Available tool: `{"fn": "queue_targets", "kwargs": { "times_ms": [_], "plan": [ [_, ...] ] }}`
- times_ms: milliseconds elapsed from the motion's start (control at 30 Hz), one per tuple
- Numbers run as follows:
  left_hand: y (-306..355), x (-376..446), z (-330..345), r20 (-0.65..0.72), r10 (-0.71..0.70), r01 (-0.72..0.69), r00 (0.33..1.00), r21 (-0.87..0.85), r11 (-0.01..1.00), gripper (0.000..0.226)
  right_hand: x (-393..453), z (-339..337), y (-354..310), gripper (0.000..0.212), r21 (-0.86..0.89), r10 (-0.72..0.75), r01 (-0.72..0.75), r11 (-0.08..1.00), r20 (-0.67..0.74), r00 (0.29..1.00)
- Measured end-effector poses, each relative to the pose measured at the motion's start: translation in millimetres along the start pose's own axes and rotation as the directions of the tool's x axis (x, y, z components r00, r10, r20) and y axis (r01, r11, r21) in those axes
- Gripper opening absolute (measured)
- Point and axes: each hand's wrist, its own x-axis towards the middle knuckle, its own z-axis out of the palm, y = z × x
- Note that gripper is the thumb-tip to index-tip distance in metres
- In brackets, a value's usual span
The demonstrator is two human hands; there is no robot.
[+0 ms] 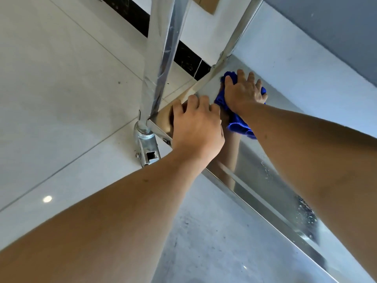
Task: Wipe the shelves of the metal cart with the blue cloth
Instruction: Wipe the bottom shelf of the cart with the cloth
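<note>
Hands are working the bottom shelf (255,160): I am seeing the right hand (243,91) pressing the blue cloth (237,123) flat-fingered, the left hand (196,127) gripping the shelf's corner rim.

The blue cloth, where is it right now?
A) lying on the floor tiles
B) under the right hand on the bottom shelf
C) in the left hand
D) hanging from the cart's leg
B: the right hand presses the blue cloth flat onto the shiny bottom shelf.

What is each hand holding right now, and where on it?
Right hand presses the blue cloth flat on the lower shelf, over its far end. Left hand grips the shelf's corner edge.
</note>
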Motion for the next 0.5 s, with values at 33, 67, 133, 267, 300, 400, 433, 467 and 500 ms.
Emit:
{"fn": "queue_targets", "kwargs": {
  "times_ms": [33,67,133,267,300,400,433,467,500],
  "plan": [
    [-0.4,0.2,0.8,-0.004,0.001,-0.001,1.0,-0.004,1.0,0.033,5.2,0.8,-1.3,0.059,0.002,0.004,-0.004,1.0,-0.007,1.0],
    [-0.6,0.5,1.2,-0.007,-0.001,0.001,1.0,-0.009,1.0,0.033,9.4,1.1,-2.3,0.059,0.004,0.004,-0.004,1.0,-0.014,1.0],
    [-0.3,-0.2,1.0,-0.004,-0.002,0.002,1.0,-0.016,1.0,0.031,15.5,0.0,-2.5,0.057,0.013,0.004,-0.004,1.0,-0.022,1.0],
    [-0.2,1.1,-0.9,-0.01,-0.02,0.02,1.0,-0.02,1.0,0.028,20.2,-2.8,-4.5,0.059,0.027,0.016,-0.016,1.0,-0.025,1.0],
    [0.0,2.7,-1.7,-0.008,-0.024,0.024,1.0,-0.027,0.999,0.028,18.6,-3.1,-4.6,0.063,0.023,0.027,-0.026,0.999,-0.024,0.999],
    [-0.1,5.8,-3.2,0.007,-0.026,0.026,1.0,-0.034,0.999,0.031,9.3,-2.5,-3.0,0.071,0.017,0.046,-0.045,0.999,-0.044,0.998],
    [-0.3,6.2,-3.5,0.009,-0.026,0.026,1.0,-0.036,0.999,0.033,6.8,-3.0,-1.8,0.068,0.009,0.03,-0.029,1.0,-0.04,0.999],
    [-0.3,6.4,-3.9,0.013,-0.026,0.027,1.0,-0.037,0.999,0.034,4.5,-4.2,-0.4,0.062,0.002,0.006,-0.006,1.0,-0.02,1.0],
    [-0.2,6.3,-4.3,0.018,-0.026,0.027,0.999,-0.037,0.999,0.034,1.8,-5.6,1.3,0.057,0.0,-0.017,0.017,1.0,0.004,1.0]
  ]
}}
